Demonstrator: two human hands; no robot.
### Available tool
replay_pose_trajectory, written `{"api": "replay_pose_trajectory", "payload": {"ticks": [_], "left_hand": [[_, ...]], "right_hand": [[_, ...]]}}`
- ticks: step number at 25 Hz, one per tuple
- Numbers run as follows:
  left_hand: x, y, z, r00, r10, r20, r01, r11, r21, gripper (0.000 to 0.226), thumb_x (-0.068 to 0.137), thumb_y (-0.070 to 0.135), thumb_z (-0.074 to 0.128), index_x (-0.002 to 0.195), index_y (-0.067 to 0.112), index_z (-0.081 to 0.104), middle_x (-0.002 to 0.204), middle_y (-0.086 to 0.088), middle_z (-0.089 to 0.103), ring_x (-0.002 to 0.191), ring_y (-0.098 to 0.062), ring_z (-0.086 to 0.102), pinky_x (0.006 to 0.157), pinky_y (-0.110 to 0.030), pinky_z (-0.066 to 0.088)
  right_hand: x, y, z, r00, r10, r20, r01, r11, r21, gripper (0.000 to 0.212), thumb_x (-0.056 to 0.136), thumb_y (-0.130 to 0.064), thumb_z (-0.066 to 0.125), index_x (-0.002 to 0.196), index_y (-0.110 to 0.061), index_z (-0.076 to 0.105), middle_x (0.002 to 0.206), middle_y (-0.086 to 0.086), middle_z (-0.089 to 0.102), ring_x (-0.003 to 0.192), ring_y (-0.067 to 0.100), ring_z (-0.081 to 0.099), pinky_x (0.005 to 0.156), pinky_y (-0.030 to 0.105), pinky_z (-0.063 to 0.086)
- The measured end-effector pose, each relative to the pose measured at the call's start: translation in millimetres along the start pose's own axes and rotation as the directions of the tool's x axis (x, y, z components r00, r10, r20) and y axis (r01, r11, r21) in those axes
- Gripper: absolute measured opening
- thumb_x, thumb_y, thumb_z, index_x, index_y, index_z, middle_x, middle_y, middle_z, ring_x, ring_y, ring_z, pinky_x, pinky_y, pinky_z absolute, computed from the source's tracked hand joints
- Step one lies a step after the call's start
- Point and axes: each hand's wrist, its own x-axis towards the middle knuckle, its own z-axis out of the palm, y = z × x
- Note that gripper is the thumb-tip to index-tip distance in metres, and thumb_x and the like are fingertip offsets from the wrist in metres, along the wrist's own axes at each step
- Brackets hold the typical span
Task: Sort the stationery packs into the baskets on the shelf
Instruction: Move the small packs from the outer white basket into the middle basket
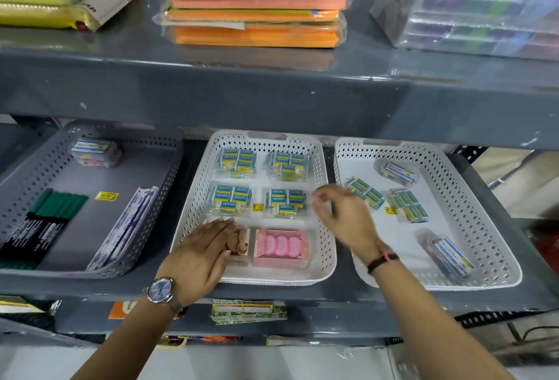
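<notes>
Three baskets sit on the lower shelf: a grey basket (169, 168) at left, a white middle basket (328, 246) and a white right basket (484, 228). The middle basket holds several blue-and-yellow eraser packs (233, 198), a pink box (281, 248) and a brown box (240, 243). My left hand (202, 255) lies flat on the brown box, fingers together. Hovering over the rim between the two white baskets, my right hand (341, 216) has its fingers loosely spread and holds nothing. The right basket holds eraser packs (366, 193) and clear pin boxes (452, 258).
The grey basket holds green markers (57, 207), a clear pin box (96, 152) and a flat white pack (127, 225). The upper shelf (272, 89) overhangs the baskets and carries orange paper stacks (257, 4) and clear plastic cases (484, 7). Yellow price tags lie in the baskets.
</notes>
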Motion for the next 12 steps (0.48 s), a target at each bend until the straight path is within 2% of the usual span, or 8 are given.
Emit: {"api": "replay_pose_trajectory", "payload": {"ticks": [1, 2, 3, 4, 6, 8, 10, 12], "left_hand": [[0.4, 0.2, -0.4, 1.0, 0.002, 0.0, -0.002, 1.0, 0.003, 0.055, 0.099, 0.037, 0.01, 0.12, 0.007, 0.05, 0.113, -0.014, 0.067, 0.11, -0.02, 0.051, 0.109, -0.023, 0.02], [0.6, 0.2, -0.7, 1.0, 0.003, 0.002, -0.003, 1.0, 0.007, 0.055, 0.099, 0.036, 0.01, 0.119, 0.007, 0.051, 0.113, -0.014, 0.067, 0.11, -0.019, 0.049, 0.108, -0.022, 0.018], [0.6, 0.1, -0.8, 1.0, 0.002, 0.007, -0.002, 1.0, 0.011, 0.055, 0.098, 0.036, 0.01, 0.119, 0.006, 0.051, 0.112, -0.014, 0.067, 0.11, -0.018, 0.047, 0.108, -0.021, 0.017], [0.5, -0.3, -0.8, 1.0, 0.001, 0.013, -0.001, 1.0, 0.015, 0.056, 0.098, 0.037, 0.01, 0.119, 0.006, 0.052, 0.113, -0.014, 0.067, 0.111, -0.018, 0.046, 0.109, -0.021, 0.016], [-0.2, -0.9, -0.2, 1.0, -0.009, 0.029, 0.008, 1.0, 0.018, 0.057, 0.098, 0.037, 0.01, 0.119, 0.006, 0.053, 0.115, -0.013, 0.066, 0.112, -0.019, 0.049, 0.109, -0.021, 0.016], [-0.8, -1.0, 0.3, 0.999, -0.02, 0.04, 0.019, 0.999, 0.026, 0.059, 0.098, 0.037, 0.01, 0.119, 0.006, 0.055, 0.115, -0.013, 0.067, 0.11, -0.022, 0.057, 0.11, -0.02, 0.015], [-0.6, -1.1, 0.0, 0.999, -0.023, 0.042, 0.021, 0.999, 0.033, 0.059, 0.098, 0.037, 0.009, 0.118, 0.006, 0.056, 0.114, -0.012, 0.067, 0.107, -0.024, 0.061, 0.109, -0.02, 0.015], [-1.0, -0.8, -0.4, 0.999, -0.023, 0.04, 0.022, 0.999, 0.029, 0.058, 0.098, 0.037, 0.01, 0.119, 0.006, 0.055, 0.114, -0.012, 0.067, 0.108, -0.023, 0.059, 0.109, -0.021, 0.016]], "right_hand": [[7.6, 16.3, -6.2, 0.982, 0.063, -0.175, -0.074, 0.996, -0.055, 0.016, 0.088, -0.014, 0.056, 0.093, -0.004, 0.067, 0.098, 0.015, 0.07, 0.088, 0.031, 0.065, 0.074, 0.035, 0.052], [15.6, 36.6, -11.3, 0.962, 0.135, -0.239, -0.169, 0.978, -0.126, 0.019, 0.09, -0.015, 0.053, 0.097, -0.002, 0.064, 0.101, 0.019, 0.068, 0.091, 0.034, 0.063, 0.075, 0.037, 0.051], [22.6, 57.9, -13.3, 0.953, 0.237, -0.189, -0.276, 0.936, -0.22, 0.025, 0.09, -0.017, 0.051, 0.107, -0.001, 0.06, 0.111, 0.022, 0.064, 0.101, 0.037, 0.059, 0.082, 0.041, 0.05], [26.4, 76.5, -11.9, 0.932, 0.357, -0.068, -0.359, 0.872, -0.334, 0.034, 0.09, -0.021, 0.05, 0.118, -0.002, 0.054, 0.124, 0.024, 0.056, 0.113, 0.039, 0.053, 0.093, 0.044, 0.046], [27.3, 101.6, -5.5, 0.864, 0.487, 0.13, -0.366, 0.783, -0.502, 0.049, 0.089, -0.03, 0.05, 0.131, -0.005, 0.041, 0.139, 0.022, 0.044, 0.127, 0.038, 0.042, 0.109, 0.049, 0.032], [28.7, 111.7, -0.1, 0.875, 0.464, 0.139, -0.338, 0.791, -0.51, 0.049, 0.089, -0.032, 0.05, 0.129, -0.006, 0.041, 0.135, 0.021, 0.048, 0.124, 0.038, 0.046, 0.111, 0.051, 0.029], [33.7, 111.2, -2.8, 0.89, 0.443, 0.109, -0.337, 0.799, -0.498, 0.043, 0.089, -0.031, 0.051, 0.123, -0.005, 0.044, 0.124, 0.022, 0.055, 0.113, 0.039, 0.054, 0.106, 0.05, 0.036], [37.4, 106.2, -9.3, 0.881, 0.472, 0.047, -0.407, 0.803, -0.435, 0.04, 0.088, -0.03, 0.052, 0.117, -0.004, 0.046, 0.116, 0.023, 0.059, 0.104, 0.04, 0.058, 0.098, 0.049, 0.043]]}}
